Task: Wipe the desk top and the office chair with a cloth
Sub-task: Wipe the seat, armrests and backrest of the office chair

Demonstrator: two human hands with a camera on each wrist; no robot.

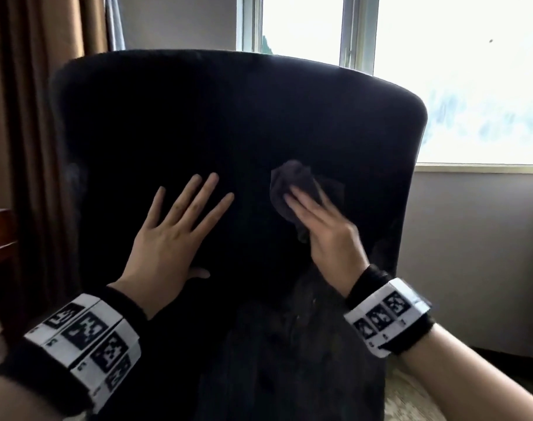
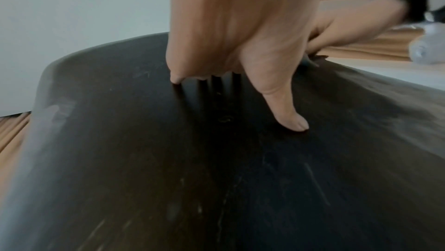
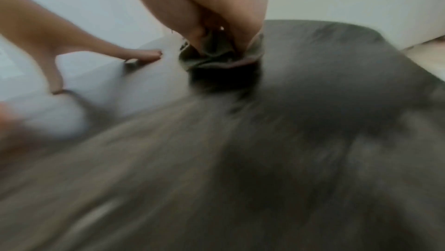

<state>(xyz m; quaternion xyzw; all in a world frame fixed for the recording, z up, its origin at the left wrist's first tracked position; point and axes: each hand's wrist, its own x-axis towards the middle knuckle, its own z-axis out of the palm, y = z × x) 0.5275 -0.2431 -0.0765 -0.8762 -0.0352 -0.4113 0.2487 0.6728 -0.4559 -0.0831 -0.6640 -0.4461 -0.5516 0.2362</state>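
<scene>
Right hand [image 1: 323,226] presses a crumpled dark cloth [image 1: 292,186] flat-fingered against the chair [image 1: 229,117] back; thumb seems tucked into the folds, blurred. Left hand [image 1: 171,235] splayed flat beside it, holding nothing. Smooth, rounded black upholstery.

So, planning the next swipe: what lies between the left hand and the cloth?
Only bare black chair back separates the left hand from the cloth under the right hand; the head view shows it.
</scene>
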